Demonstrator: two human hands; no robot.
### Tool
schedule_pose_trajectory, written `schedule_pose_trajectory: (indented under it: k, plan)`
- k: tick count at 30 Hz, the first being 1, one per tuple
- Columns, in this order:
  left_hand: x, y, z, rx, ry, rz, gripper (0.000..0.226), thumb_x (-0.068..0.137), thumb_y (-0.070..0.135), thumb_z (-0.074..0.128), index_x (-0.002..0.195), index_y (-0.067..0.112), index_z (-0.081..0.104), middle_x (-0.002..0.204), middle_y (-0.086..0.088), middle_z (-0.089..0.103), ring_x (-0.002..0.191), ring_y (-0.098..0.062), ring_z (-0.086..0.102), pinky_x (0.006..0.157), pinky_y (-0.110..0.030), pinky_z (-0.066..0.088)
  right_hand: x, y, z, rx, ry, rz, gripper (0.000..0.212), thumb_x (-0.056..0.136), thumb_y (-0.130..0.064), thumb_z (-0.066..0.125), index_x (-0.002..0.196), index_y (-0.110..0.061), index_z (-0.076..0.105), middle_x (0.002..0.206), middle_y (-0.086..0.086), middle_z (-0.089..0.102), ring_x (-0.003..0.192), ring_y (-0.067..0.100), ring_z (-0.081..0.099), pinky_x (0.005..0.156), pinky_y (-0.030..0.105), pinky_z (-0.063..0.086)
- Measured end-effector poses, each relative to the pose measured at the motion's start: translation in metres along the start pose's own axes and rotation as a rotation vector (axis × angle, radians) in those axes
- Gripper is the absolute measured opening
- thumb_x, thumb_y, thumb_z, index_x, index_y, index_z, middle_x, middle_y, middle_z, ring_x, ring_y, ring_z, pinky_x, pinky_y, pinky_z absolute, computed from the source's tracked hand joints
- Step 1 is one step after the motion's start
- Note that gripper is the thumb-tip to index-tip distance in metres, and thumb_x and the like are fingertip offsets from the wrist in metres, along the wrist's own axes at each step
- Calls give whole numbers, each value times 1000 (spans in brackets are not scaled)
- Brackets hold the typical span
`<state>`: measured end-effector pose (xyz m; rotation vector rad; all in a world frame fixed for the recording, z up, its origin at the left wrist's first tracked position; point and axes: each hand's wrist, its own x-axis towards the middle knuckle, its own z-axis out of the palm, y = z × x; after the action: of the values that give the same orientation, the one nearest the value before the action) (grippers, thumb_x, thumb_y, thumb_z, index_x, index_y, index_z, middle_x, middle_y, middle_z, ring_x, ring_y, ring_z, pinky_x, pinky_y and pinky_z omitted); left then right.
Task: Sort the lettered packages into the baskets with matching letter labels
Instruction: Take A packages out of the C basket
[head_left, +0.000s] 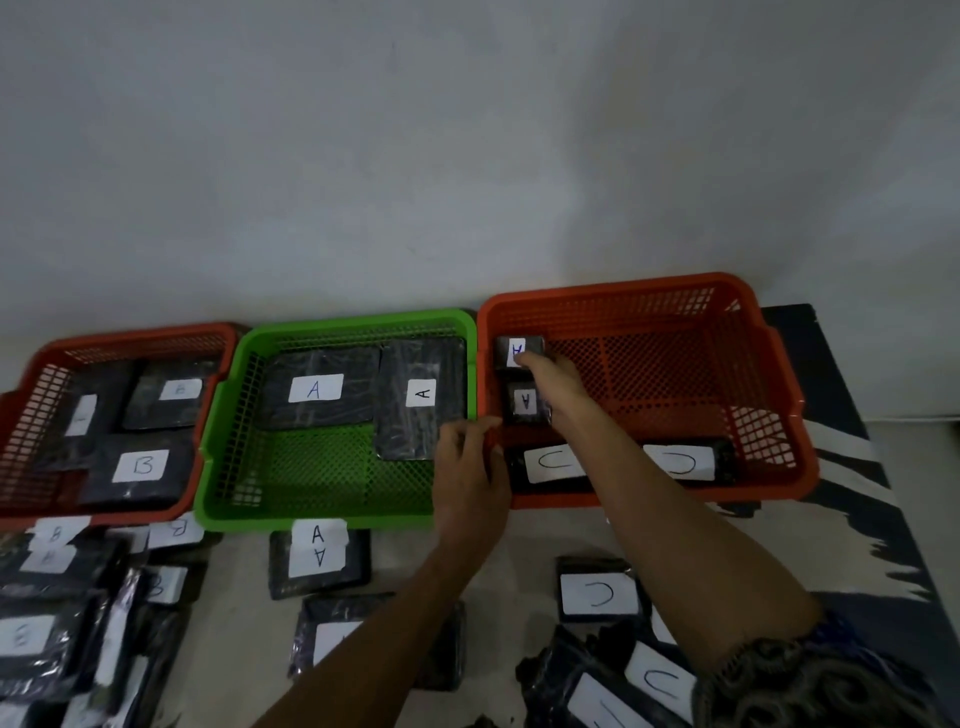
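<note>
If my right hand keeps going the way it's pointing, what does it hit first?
Probably the far small A package in the right orange basket: the right hand has its fingertips at that label, though actual contact is unclear.

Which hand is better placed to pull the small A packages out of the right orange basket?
Right. The right hand already reaches inside the right orange basket, on the small A packages. The left hand only holds the rim.

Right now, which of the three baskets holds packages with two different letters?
The right-hand orange basket: it holds two small A packages at its left wall and two C packages at its front. The other baskets each show one letter.
</note>
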<state>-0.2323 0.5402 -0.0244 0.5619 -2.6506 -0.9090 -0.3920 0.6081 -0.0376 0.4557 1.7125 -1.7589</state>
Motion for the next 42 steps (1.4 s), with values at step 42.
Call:
schedule_pose_trajectory:
  k: [42]
  plan:
    - [-88, -76, -130, -708, -137, -577, 62, 93, 43, 52, 144, 10, 38, 144, -10, 46, 127, -28, 48, 104, -45, 43, -214, 118, 105, 14, 252, -344, 42, 91, -48, 59, 128, -29, 56, 115, -10, 63, 99, 9, 59, 84, 30, 48]
